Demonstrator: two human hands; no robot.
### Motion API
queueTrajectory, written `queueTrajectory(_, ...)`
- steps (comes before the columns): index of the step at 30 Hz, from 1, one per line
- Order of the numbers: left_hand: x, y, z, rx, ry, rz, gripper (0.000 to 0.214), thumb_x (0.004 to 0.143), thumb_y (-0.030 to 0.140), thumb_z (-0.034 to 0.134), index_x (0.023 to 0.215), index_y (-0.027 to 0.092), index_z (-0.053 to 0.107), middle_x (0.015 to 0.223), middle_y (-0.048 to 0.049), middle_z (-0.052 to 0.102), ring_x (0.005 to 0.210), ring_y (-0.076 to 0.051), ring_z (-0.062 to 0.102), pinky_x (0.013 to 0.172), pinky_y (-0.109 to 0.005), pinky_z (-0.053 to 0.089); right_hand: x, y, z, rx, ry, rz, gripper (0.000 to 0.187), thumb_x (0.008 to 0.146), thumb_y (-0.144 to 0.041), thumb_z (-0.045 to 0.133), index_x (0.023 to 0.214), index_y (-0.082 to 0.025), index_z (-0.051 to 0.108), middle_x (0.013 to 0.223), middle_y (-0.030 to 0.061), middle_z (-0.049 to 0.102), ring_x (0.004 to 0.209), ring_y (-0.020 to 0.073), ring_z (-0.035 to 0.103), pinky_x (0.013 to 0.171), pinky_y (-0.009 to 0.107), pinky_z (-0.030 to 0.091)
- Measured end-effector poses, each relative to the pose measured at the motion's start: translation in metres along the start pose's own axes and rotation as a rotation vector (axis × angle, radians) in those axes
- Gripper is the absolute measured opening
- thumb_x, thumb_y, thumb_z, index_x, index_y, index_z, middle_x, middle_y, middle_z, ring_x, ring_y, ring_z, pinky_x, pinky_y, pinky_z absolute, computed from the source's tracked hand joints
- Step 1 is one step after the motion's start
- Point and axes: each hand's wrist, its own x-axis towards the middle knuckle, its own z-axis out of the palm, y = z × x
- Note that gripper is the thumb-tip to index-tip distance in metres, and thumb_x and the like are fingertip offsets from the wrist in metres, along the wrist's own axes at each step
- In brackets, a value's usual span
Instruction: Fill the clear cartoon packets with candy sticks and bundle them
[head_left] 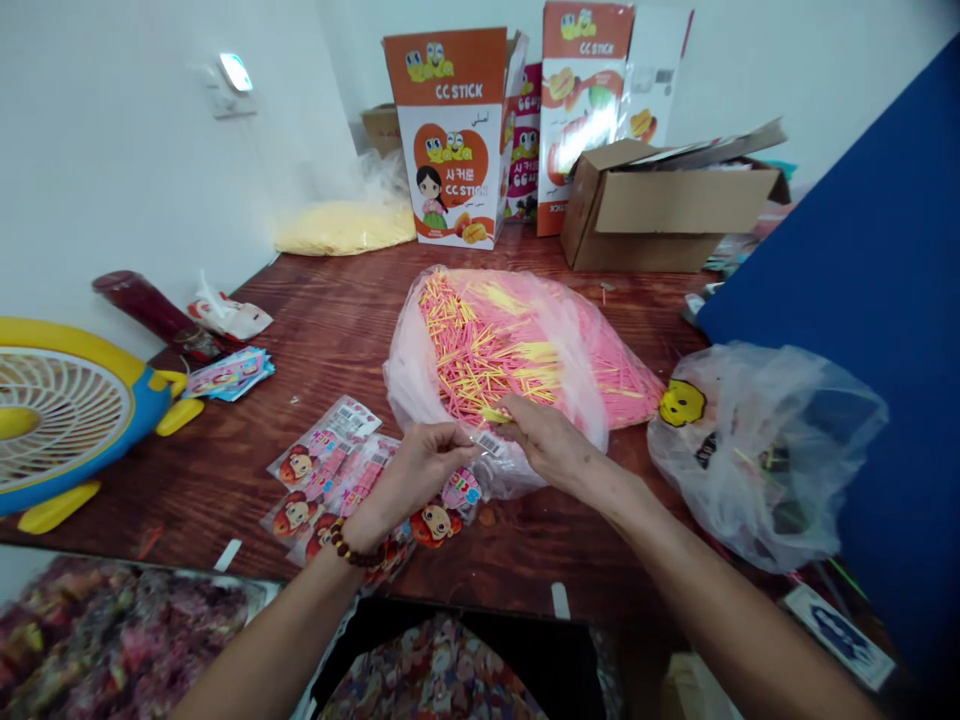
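Observation:
My left hand (429, 468), closed, pinches the edge of a small printed plastic packet (490, 443) with a barcode on it. A few thin yellow sticks (493, 414) are between the closed fingers of my right hand (546, 438), right beside the packet's top. Behind both hands lies a large clear plastic bag (405, 350), open towards me and full of thin pink and yellow sticks (480, 350). More printed packets (330, 455) with a red-haired cartoon figure lie flat and overlapping on the table, left of and under my left hand.
On the wooden table (322, 320), a yellow and blue fan (67, 410) stands left, near a dark red bottle (154, 310). Printed cartons (457, 140) and an open cardboard box (667, 215) stand behind. A translucent bag (772, 450) sits right, against a blue panel (862, 250).

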Motion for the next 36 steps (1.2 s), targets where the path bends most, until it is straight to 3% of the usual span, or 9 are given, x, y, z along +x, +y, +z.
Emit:
queueTrajectory(5,-0.004,-0.003,0.004,0.01,-0.024,0.035,0.034,0.085,0.037,0.061,0.058,0.016,0.057,0.052,0.0042,0.046,0.051,-0.009,0.036,0.05,-0.023,0.03,-0.001,0.0,-0.005,0.192,0.019,0.153,0.016,0.089,-0.029,0.051,0.076,-0.024,0.044,0.063,-0.0038,0.049,0.058,0.0135,0.045,0.056,0.025,0.034)
queueTrajectory(8,-0.008,-0.01,0.007,0.004,0.036,0.085,0.028,0.085,0.038,0.063,0.067,0.017,0.065,0.06,0.0017,0.056,0.057,-0.012,0.046,0.056,-0.023,0.038,0.002,0.001,-0.01,0.458,0.174,0.256,0.014,0.087,-0.035,0.055,0.086,-0.023,0.05,0.068,-0.0032,0.058,0.06,0.0129,0.051,0.057,0.026,0.039)
queueTrajectory(11,-0.011,-0.014,0.009,0.026,0.077,0.131,0.026,0.085,0.04,0.062,0.072,0.018,0.07,0.067,-0.0013,0.063,0.064,-0.016,0.054,0.062,-0.026,0.043,0.006,-0.005,-0.011,0.747,0.397,0.233,0.019,0.088,-0.035,0.055,0.101,-0.022,0.053,0.075,-0.002,0.063,0.063,0.0132,0.059,0.062,0.028,0.045)
queueTrajectory(13,-0.013,-0.015,0.011,0.033,0.091,0.151,0.028,0.086,0.041,0.061,0.072,0.019,0.07,0.069,-0.0026,0.065,0.066,-0.017,0.055,0.064,-0.027,0.044,0.01,-0.014,-0.008,0.862,0.497,0.195,0.018,0.088,-0.035,0.055,0.101,-0.023,0.052,0.076,-0.0017,0.064,0.069,0.0147,0.063,0.067,0.03,0.049)
queueTrajectory(18,-0.013,-0.011,0.015,0.038,0.109,0.184,0.026,0.088,0.037,0.059,0.073,0.017,0.069,0.068,-0.0021,0.063,0.065,-0.015,0.053,0.064,-0.025,0.043,0.019,-0.038,0.001,0.943,0.61,0.141,0.016,0.089,-0.04,0.052,0.096,-0.026,0.047,0.075,-0.0025,0.062,0.084,0.0181,0.068,0.077,0.036,0.054)
queueTrajectory(27,-0.009,-0.015,0.019,-0.05,0.172,0.194,0.023,0.086,0.035,0.062,0.074,0.017,0.07,0.069,-0.0008,0.064,0.064,-0.014,0.053,0.064,-0.024,0.045,0.011,-0.036,0.025,0.951,0.508,0.173,0.012,0.093,-0.038,0.051,0.098,-0.028,0.05,0.082,-0.0019,0.069,0.099,0.0209,0.069,0.09,0.041,0.053)
queueTrajectory(32,-0.005,-0.018,0.019,-0.124,0.173,0.145,0.022,0.085,0.037,0.064,0.084,0.017,0.074,0.08,-0.0034,0.071,0.075,-0.017,0.061,0.073,-0.027,0.05,0.004,-0.033,0.019,0.784,0.304,0.238,0.016,0.09,-0.035,0.055,0.098,-0.023,0.062,0.105,0.0046,0.073,0.113,0.0227,0.063,0.1,0.042,0.047)
queueTrajectory(36,-0.003,-0.014,0.019,-0.178,0.166,0.123,0.02,0.084,0.034,0.066,0.084,0.017,0.075,0.081,-0.0038,0.073,0.076,-0.017,0.062,0.073,-0.026,0.05,0.005,-0.03,0.011,0.847,0.259,0.227,0.035,0.088,-0.031,0.06,0.122,-0.027,0.055,0.122,0.005,0.068,0.115,0.0212,0.063,0.101,0.043,0.047)
